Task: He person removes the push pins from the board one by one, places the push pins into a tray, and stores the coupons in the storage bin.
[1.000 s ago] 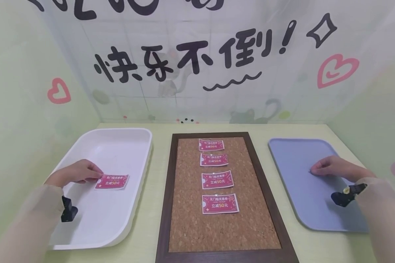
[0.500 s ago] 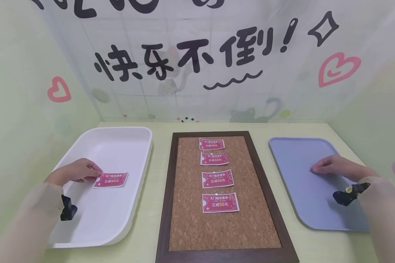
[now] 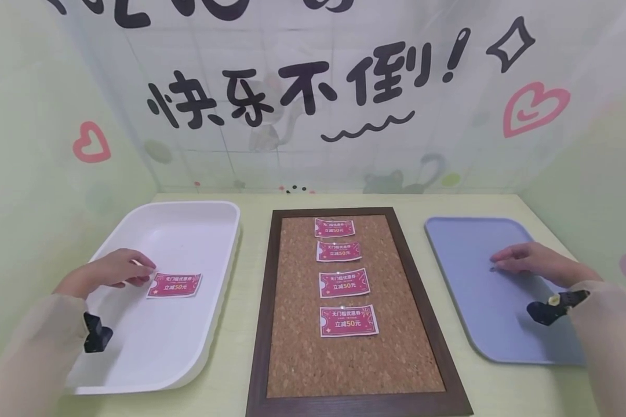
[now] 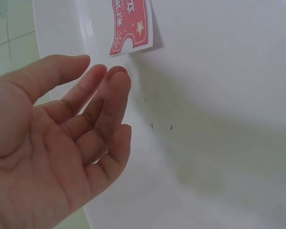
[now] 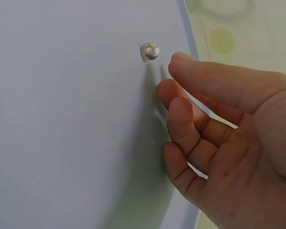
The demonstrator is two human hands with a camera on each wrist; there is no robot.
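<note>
A pink discount coupon (image 3: 174,285) lies in the white tray (image 3: 229,243) on the left. My left hand (image 3: 112,271) is just left of it, fingers loosely bent with nothing in them. In the left wrist view the coupon (image 4: 133,24) sits a short way beyond the fingertips (image 4: 81,62). Over the blue-grey tray (image 3: 464,278) on the right, my right hand (image 3: 534,260) also holds nothing. A small silvery thumbtack (image 5: 150,51) is on that tray, a small gap from the thumb tip in the right wrist view.
Between the trays lies a cork board (image 3: 355,368) with a dark wooden frame (image 3: 261,324). Several matching coupons (image 3: 348,320) run down it in a column, small pins showing at some top edges. A printed wall sheet (image 3: 313,162) rises behind the table.
The left fingers have let go of the coupon and drawn slightly left, leaving it in the tray. The right fingers have parted from the thumbtack, which now stays on the blue-grey tray.
</note>
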